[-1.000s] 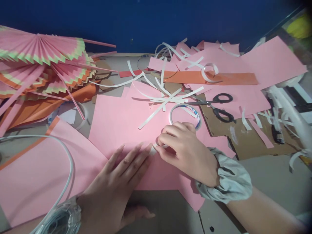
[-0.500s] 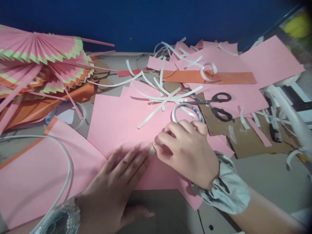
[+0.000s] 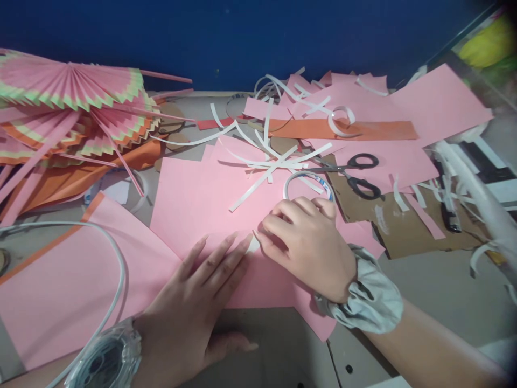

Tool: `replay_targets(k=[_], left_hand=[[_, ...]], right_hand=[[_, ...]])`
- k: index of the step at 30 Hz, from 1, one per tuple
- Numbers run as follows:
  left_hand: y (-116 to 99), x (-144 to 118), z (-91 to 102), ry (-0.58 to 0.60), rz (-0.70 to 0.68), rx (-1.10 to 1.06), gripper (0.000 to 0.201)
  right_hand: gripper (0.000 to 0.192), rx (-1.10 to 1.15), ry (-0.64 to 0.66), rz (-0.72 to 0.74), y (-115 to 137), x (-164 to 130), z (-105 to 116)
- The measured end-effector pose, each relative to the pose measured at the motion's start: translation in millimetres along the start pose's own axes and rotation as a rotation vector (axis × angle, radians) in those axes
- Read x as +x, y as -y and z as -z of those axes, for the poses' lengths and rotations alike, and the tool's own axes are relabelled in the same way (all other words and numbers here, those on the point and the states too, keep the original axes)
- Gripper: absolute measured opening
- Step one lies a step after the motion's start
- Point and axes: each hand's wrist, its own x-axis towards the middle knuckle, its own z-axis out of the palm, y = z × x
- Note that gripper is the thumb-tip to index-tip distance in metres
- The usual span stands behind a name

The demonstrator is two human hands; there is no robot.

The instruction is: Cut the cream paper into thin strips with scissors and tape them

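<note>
My left hand point(image 3: 210, 291) lies palm down on a pink paper sheet point(image 3: 194, 199), its fingers stretched out. Close by, my right hand point(image 3: 307, 242) is closed, with thumb and forefinger pinched together at a small white strip point(image 3: 253, 246) on the paper. The strip runs between the fingertips of both hands, and most of it is hidden. Just beyond my right knuckles is a tape roll point(image 3: 311, 180), partly covered by the hand. Several cut white strips point(image 3: 278, 161) lie crossed on the sheet.
Black-handled scissors point(image 3: 363, 175) rest at right, near a cardboard piece point(image 3: 363, 215) and a cutter point(image 3: 450, 210). Folded paper fans point(image 3: 72, 91) are piled at left. A white cable point(image 3: 119, 275) loops over an orange-edged pink sheet point(image 3: 76, 291). Behind stands a blue panel point(image 3: 242, 37).
A little more of the white strip shows between my fingertips. Both hands stay nearly in place on the paper, while the whole view has shifted slightly.
</note>
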Motion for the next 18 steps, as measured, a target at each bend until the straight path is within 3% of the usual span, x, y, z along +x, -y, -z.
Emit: replay_targets(k=[10, 15, 18], left_hand=[[1.5, 2.3, 4.2, 0.007, -0.025, 0.024, 0.080], [0.4, 3.2, 7.9, 0.016, -0.026, 0.040, 0.079], [0.9, 3.9, 10.3, 0.012, -0.035, 0.050, 0.079]], right_hand=[[0.013, 0.036, -0.049, -0.047, 1.4, 0.2, 1.3], [0.025, 0.157, -0.130, -0.152, -0.4, -0.2, 2.3], [0.017, 0.276, -0.170, -0.191, -8.2, -0.2, 4.2]])
